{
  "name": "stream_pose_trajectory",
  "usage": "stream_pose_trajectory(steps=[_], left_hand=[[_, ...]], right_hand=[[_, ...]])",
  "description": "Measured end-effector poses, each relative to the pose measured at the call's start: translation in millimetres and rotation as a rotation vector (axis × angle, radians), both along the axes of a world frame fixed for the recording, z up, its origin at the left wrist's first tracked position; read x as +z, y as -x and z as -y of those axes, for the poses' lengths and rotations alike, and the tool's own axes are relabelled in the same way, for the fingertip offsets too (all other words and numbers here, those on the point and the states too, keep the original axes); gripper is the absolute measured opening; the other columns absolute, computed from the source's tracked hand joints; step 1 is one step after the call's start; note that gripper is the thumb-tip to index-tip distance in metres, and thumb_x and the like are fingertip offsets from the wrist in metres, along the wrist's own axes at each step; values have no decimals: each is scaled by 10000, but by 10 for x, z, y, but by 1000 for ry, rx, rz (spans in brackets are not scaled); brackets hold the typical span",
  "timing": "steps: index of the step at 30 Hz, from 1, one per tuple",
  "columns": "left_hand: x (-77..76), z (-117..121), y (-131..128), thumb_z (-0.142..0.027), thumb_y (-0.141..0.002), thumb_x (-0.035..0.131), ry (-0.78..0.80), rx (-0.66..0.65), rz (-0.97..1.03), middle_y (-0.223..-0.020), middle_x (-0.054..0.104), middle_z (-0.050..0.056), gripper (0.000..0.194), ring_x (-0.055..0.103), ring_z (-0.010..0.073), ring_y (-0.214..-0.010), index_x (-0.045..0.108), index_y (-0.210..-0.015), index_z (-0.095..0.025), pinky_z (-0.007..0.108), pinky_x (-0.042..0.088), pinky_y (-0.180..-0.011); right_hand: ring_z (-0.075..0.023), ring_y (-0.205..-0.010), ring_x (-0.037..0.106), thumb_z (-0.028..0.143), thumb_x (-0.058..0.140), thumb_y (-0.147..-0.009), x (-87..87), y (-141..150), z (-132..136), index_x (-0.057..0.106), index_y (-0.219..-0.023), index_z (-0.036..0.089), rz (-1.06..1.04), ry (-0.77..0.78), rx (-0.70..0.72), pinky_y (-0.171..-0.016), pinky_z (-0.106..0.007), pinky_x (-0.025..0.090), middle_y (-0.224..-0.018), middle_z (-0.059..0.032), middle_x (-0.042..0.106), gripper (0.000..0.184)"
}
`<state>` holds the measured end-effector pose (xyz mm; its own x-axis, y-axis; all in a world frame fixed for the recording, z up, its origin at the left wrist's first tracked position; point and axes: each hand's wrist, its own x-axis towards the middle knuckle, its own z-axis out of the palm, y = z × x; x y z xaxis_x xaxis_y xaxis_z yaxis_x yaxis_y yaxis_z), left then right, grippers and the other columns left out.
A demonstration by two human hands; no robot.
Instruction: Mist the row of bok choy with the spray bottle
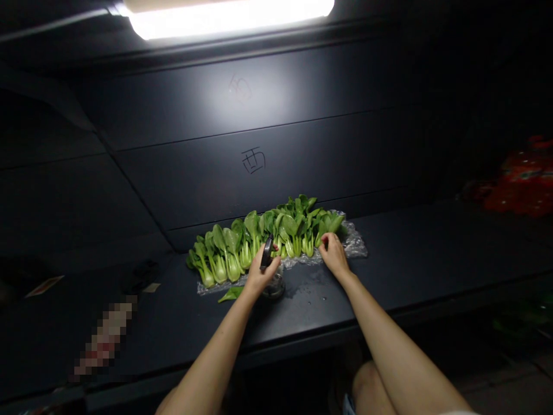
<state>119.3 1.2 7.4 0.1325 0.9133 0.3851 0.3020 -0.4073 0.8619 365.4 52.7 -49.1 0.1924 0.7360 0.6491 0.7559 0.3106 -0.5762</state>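
Note:
Several green bok choy [233, 253] lie side by side in an uneven row on clear plastic wrap [356, 242], leaves toward the back panel. My left hand [258, 276] is closed around the black-headed spray bottle [268, 253], whose clear body shows below the wrist, near the counter. At the row's right end, my right hand [332, 253] has its fingers pinched at the base of a bok choy [332, 222]; the fingertips are partly hidden. One loose green leaf [231, 294] rests on the counter left of the bottle.
The dark counter [298, 317] has water drops in front of the row. Behind stands a dark panel [194, 173] with handwritten marks, under a bright tube light [233, 20]. Red bottles [525, 178] stand far right. A card [44, 286] and a blurred-out item [106, 337] lie left.

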Motion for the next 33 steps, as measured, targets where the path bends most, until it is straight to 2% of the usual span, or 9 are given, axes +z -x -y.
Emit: stream_pose_trajectory(steps=[2,4,7,9,11,16,21,26,33], left_hand=[[-15,-17,7,-329,-754,635,3,33,-7,-810,639,6,295,615,148,-704,590,-1007,-184,269,482,-703],[-28,-35,12,-324,-746,647,10,47,2,-813,644,5,300,616,149,-715,599,-1009,-188,264,477,-703],[-14,-37,1,-312,-751,638,16,21,39,-870,662,25,302,639,161,-752,603,-1024,-190,278,487,-732],[22,-15,-25,-296,-732,644,23,9,60,-926,668,35,296,653,160,-755,604,-1005,-189,283,495,-746],[65,17,-58,-298,-722,631,73,-27,99,-1003,660,42,295,661,141,-700,595,-995,-190,280,505,-724],[117,41,-119,-297,-701,591,119,-41,117,-905,658,23,255,648,130,-589,575,-929,-184,267,501,-626],[113,-5,-131,-244,-705,522,109,-38,40,-784,642,-2,161,640,133,-552,579,-839,-175,265,488,-622],[142,-8,-141,-276,-686,534,150,-46,18,-740,645,3,170,634,152,-554,581,-816,-177,277,485,-617],[155,3,-148,-317,-706,556,114,-112,4,-821,673,15,252,632,144,-561,599,-908,-172,273,483,-617]], right_hand=[[-236,-889,590,135,464,-720,-32,16,-26,503,-957,189,-11,25,-23,-792,-369,492,-985,-108,561,246],[-266,-1041,567,130,470,-712,-63,29,-44,467,-1044,180,-15,34,-3,-862,-403,483,-1133,-156,512,336],[-288,-1308,397,143,478,-733,-106,39,-66,410,-1122,174,-12,1,70,-1008,-446,407,-1368,-220,355,396],[-283,-1388,291,168,484,-755,-133,39,-79,388,-1148,173,-18,-6,105,-1064,-460,353,-1458,-233,251,404],[-274,-1413,253,189,484,-773,-154,36,-88,383,-1168,173,-21,3,126,-1092,-466,321,-1495,-228,213,408],[-302,-1369,329,213,519,-793,-113,31,-33,479,-1163,147,34,86,76,-1055,-461,374,-1503,-220,232,377],[-335,-1174,490,310,658,-751,35,26,104,637,-1078,201,133,127,-148,-909,-453,466,-1344,-157,406,345],[-221,-853,597,311,673,-738,40,39,96,636,-1090,197,70,167,-197,-754,-340,485,-1042,-95,520,372],[-275,-942,611,342,707,-707,-40,74,24,553,-1137,117,-13,217,-203,-817,-373,483,-1091,-169,586,510]])
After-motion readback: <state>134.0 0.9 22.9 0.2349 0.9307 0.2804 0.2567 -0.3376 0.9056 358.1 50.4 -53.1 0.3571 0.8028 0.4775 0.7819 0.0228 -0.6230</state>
